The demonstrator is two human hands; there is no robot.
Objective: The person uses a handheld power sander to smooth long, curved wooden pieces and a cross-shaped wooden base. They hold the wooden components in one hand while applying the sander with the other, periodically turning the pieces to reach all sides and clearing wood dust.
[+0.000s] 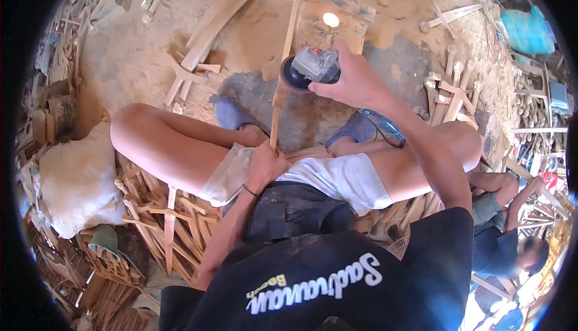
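My left hand [267, 163] is closed around the near end of a long, thin wooden strip [292, 27], low between my thighs. The strip runs away from me across the work spot. My right hand [355, 83] grips an angle grinder [317, 64] by its grey metal head. The grinder's round black disc [293, 77] lies against or just over the strip; I cannot tell whether they touch. A teal-blue part of the tool [383, 127] shows beneath my right forearm, and the forearm hides some of it.
Beyond the grinder a wooden board [333, 19] lies on the dusty floor. Long planks [224, 21] and joined wooden pieces [189, 73] lie ahead left. Bundled wooden pieces [171, 228] fill the left side, near a white sack [78, 177]. Another person [497, 235] sits at right.
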